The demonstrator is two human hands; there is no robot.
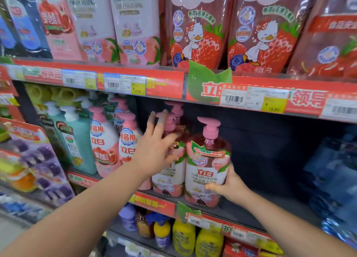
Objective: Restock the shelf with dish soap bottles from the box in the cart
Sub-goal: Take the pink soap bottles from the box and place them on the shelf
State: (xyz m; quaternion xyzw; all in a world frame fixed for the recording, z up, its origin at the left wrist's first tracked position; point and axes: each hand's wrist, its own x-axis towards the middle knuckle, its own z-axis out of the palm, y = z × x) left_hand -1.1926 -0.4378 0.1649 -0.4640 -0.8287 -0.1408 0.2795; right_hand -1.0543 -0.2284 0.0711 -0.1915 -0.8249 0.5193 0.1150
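Observation:
A dish soap bottle (207, 160) with a pink pump and a peach label stands on the middle shelf (241, 212). My right hand (229, 185) grips its lower right side. To its left stands a second peach bottle (170, 179), with a third one behind it. My left hand (156, 146) hovers in front of that second bottle with the fingers spread and straight, touching or almost touching its upper part. The cart and the box are out of view.
Pink and teal pump bottles (104, 146) fill the shelf to the left. Dark shelf space lies to the right of the held bottle, then blue packs (332, 179). Refill pouches (197, 29) hang on the shelf above. Yellow bottles (183, 237) stand below.

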